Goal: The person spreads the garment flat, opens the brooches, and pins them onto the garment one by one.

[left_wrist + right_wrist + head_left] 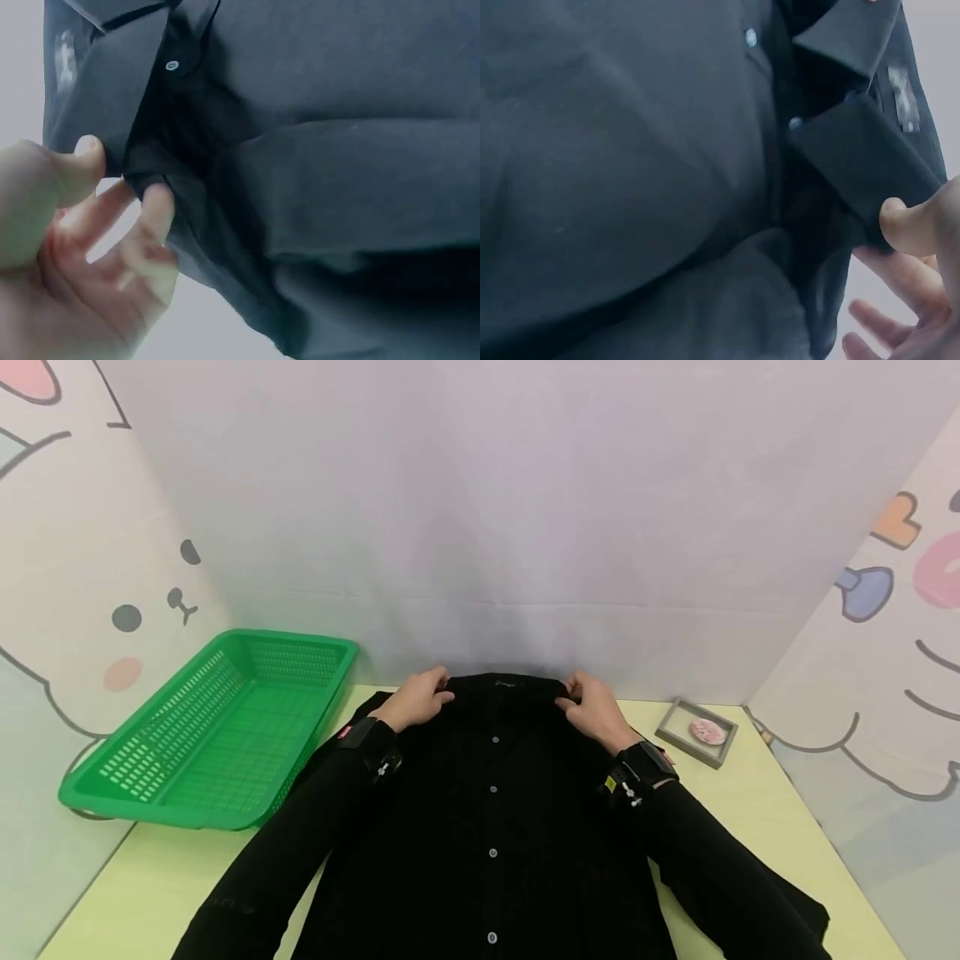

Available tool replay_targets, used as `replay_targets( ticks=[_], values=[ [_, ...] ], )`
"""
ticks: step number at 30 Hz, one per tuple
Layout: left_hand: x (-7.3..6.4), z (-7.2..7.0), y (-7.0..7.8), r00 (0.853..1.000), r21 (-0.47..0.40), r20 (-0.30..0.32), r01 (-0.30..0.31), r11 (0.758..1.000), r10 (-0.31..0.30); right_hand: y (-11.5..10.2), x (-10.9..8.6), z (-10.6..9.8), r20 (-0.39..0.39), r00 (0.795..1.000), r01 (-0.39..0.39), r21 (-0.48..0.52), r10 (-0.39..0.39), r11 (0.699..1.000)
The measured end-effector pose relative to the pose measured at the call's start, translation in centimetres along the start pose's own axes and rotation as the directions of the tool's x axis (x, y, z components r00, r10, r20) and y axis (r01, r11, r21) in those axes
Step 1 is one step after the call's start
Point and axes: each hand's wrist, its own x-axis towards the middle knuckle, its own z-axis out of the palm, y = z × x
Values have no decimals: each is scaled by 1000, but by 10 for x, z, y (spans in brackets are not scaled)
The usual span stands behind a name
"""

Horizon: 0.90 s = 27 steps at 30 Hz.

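Observation:
A black button-up shirt [492,810] lies front side up on the pale yellow table, its collar [504,687] toward the back wall and a row of light buttons down the middle. At the collar's left end my left hand [416,697] pinches the cloth between thumb and fingers. My right hand [596,712] pinches the opposite end of the collar. In the left wrist view the thumb [90,154] presses on the collar flap [112,90]. The right wrist view shows the other thumb [900,225] on its collar flap [866,154], with the remaining fingers spread below.
A green plastic basket [300,752] with slotted sides stands at the left. On the right of the table [780,827] sits a small grey square tray [678,739] holding a pink oval piece [708,732]. A pale curtain [525,527] hangs close behind the collar.

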Motion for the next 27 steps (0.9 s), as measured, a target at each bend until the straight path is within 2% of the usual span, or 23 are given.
replay_targets(
  ticks=[1,2,3,4,6,7,10,11,13,14,17,19,22,25,27],
  values=[
    [-2,1,-1,1000,-38,19,1,999,0,3,-1,1,28,1000,-7,18,7,1000],
    [-7,-2,8,997,-64,58,49,997,-45,5,-2,2,52,999,-14,26,13,1000],
    [-9,-1,8,996,-76,67,61,995,-56,7,-3,3,72,997,-23,33,20,999],
    [-8,4,1,999,-89,48,28,996,-23,8,-3,4,94,995,-29,35,26,999],
    [-5,10,-6,999,-68,35,37,997,-34,9,-2,7,126,991,-51,28,47,998],
    [0,16,-18,1000,-51,3,4,999,-4,9,-2,9,132,989,-62,19,59,998],
    [8,24,-22,996,-17,-43,77,997,-77,8,2,13,133,986,-97,-19,99,995],
    [7,22,-12,989,-8,-47,140,990,-140,9,4,15,124,986,-110,-29,113,994],
    [8,23,-4,978,-20,-94,183,983,-184,9,8,17,99,987,-125,-50,130,991],
    [4,20,9,968,-25,-93,232,972,-233,10,9,19,86,987,-129,-61,134,990],
    [1,21,20,964,-27,-108,240,970,-242,11,10,21,63,989,-132,-73,136,989],
    [-2,23,24,966,17,-72,249,968,-247,14,8,20,54,992,-111,-95,116,989],
    [-8,25,26,976,111,38,210,971,-216,21,3,16,75,994,-64,-133,75,989],
    [-24,28,29,968,207,165,152,967,-187,30,-7,9,92,994,-38,-201,58,979],
    [-41,31,32,962,243,218,110,964,-165,36,-19,2,109,991,-44,-233,71,972]
  ],
)
